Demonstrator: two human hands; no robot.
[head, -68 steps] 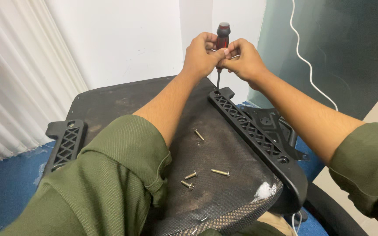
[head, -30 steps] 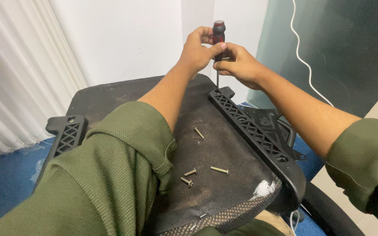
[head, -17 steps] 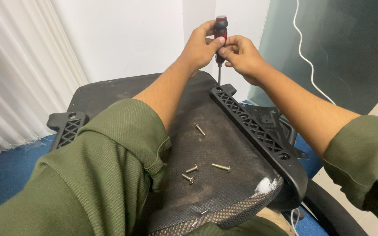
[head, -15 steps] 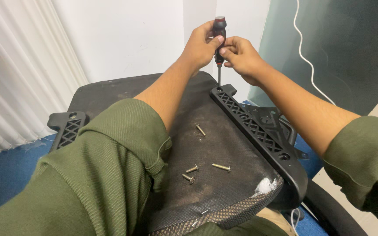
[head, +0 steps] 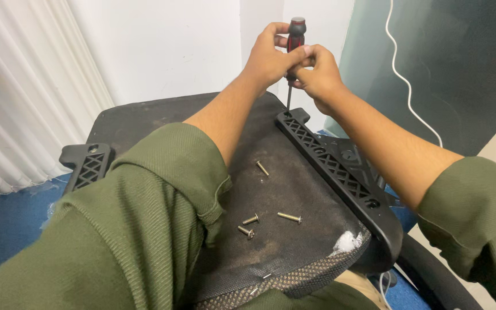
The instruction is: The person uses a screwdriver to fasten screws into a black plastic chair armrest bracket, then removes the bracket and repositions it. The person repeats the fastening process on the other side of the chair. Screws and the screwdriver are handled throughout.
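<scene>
Both the left hand (head: pixel 268 57) and the right hand (head: pixel 317 74) have their fingers wrapped closed around the upright red-and-black screwdriver (head: pixel 295 40), its tip down at the far end of the black armrest bracket (head: pixel 340 172) on the upturned chair seat (head: pixel 294 189), near four loose screws (head: pixel 289 217).

Screwdriver (head: pixel 294 46) handle mostly hidden by fingers (head: pixel 308 53); tip contact on bracket (head: pixel 334 166) unclear.
</scene>
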